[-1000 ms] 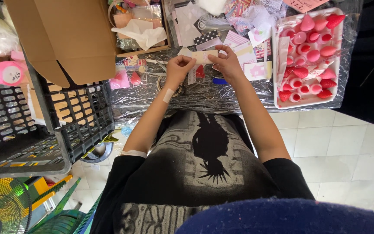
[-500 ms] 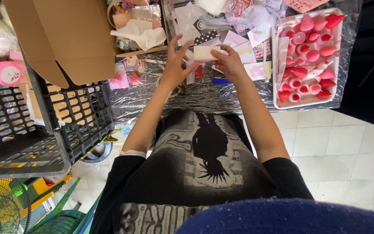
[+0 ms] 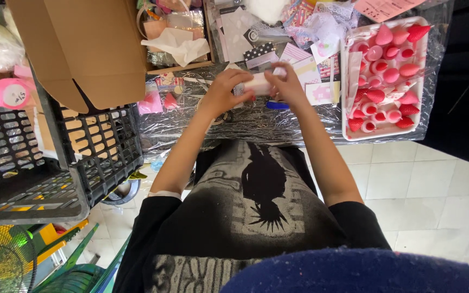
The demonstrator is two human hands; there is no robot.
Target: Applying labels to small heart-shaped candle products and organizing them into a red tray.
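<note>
Both hands are up over the foil-covered tabletop (image 3: pixel 278 122), the left hand (image 3: pixel 225 89) and right hand (image 3: pixel 289 87) pinching a small pale card or packet (image 3: pixel 260 82) between them from either end, fingers curled in tight around it. Just past the hands there's a jumble of patterned paper scraps (image 3: pixel 294 54), and off to the right sits a white tray (image 3: pixel 348 116) full of pink and red strawberry-shaped pieces. A cardboard box (image 3: pixel 90 43) hangs over a black plastic crate (image 3: pixel 99 157) on the left
</note>
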